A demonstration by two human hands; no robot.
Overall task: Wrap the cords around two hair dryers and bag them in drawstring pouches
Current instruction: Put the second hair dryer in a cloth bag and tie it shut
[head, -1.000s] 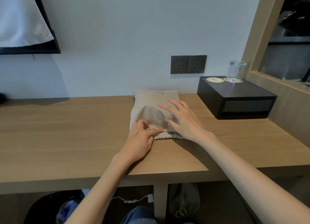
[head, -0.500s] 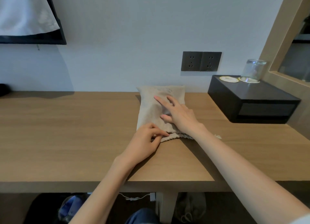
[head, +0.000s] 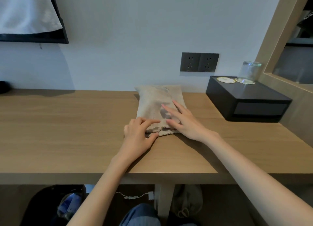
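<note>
Two bare hands rest on one beige drawstring pouch (head: 155, 100) in the middle of a long wooden desk (head: 67, 124), which spreads wide to either side of them and runs back to a white wall (head: 135, 31) beyond the fingertips. High on that wall, far to the left of the left hand, hangs a black-framed panel (head: 33, 39) with a white cloth (head: 25, 10) draped over it. A slanting wooden frame (head: 277, 31) rises well to the right of the right hand. Nearer on that side, a black box (head: 245, 97) sits on the desk, apart from the pouch.

The pouch lies flat, its closed bottom toward the wall and its gathered mouth toward the person. The right hand (head: 188, 124) lies on the pouch's right half with fingers straight and spread, pressing the cloth down. The left hand (head: 137, 136) is curled at the mouth, thumb and forefinger pinching the ruffled edge. What is inside the pouch is hidden by the cloth.

Under the desk, below the right wrist, a second cloth pouch (head: 188, 200) sits in shadow. A double wall socket (head: 199, 62) is set in the wall beyond the right hand. An upturned glass (head: 249, 71) stands on the box's far edge with a round coaster (head: 226, 79) just beside it. A white cable (head: 133, 196) lies on the floor below the left forearm.
</note>
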